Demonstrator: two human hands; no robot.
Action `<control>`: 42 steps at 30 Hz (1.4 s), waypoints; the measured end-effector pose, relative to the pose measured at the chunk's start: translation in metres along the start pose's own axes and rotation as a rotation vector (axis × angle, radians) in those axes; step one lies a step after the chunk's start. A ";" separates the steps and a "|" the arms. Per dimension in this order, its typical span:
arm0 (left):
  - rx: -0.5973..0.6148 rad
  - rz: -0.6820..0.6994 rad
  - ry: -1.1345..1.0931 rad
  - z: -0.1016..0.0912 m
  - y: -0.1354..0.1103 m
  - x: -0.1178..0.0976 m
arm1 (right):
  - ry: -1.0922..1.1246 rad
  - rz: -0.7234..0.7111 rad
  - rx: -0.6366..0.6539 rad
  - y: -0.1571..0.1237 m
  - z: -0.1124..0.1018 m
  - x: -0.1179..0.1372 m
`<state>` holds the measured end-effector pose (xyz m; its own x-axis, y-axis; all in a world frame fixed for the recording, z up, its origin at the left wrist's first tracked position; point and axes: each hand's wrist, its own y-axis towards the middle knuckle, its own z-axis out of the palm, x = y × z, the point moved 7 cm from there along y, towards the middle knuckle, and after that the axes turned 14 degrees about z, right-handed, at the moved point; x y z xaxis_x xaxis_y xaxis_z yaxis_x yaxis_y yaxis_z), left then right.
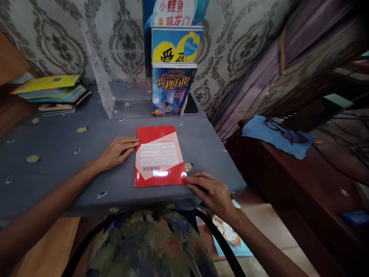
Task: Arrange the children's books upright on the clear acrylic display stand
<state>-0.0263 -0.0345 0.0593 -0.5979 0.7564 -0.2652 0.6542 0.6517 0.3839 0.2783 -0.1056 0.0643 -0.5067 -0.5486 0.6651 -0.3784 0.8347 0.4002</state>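
Note:
A thin red book lies flat on the cloth-covered table, its printing upside down from where I sit. My left hand rests beside its left edge, fingers stretched out, tips touching the upper left side. At the lower right corner, my right hand has thumb and fingers closed on the book. Behind it a clear acrylic rack holds a dark blue book with a child figure, a blue-and-yellow book and a taller blue one.
A stack of books sits at the back left. Behind the rack's right side shows a dark phone-like object. To the right, a brown cabinet bears a blue cloth and glasses. A picture book lies below the table.

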 end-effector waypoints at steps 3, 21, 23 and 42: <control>-0.012 0.049 0.008 -0.003 -0.006 -0.018 | -0.001 0.014 0.006 0.000 0.001 0.000; 0.077 0.246 0.009 -0.011 -0.064 -0.118 | 0.058 0.085 0.002 -0.002 0.002 -0.004; 0.084 0.272 0.035 -0.012 -0.064 -0.122 | 0.062 0.096 0.002 -0.003 0.003 -0.005; 0.235 0.446 0.124 0.016 0.005 -0.150 | 0.076 0.050 -0.018 -0.004 0.002 -0.005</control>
<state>0.0741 -0.1434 0.0873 -0.2780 0.9606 -0.0088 0.9359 0.2729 0.2227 0.2810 -0.1058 0.0583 -0.4643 -0.5015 0.7301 -0.3393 0.8621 0.3764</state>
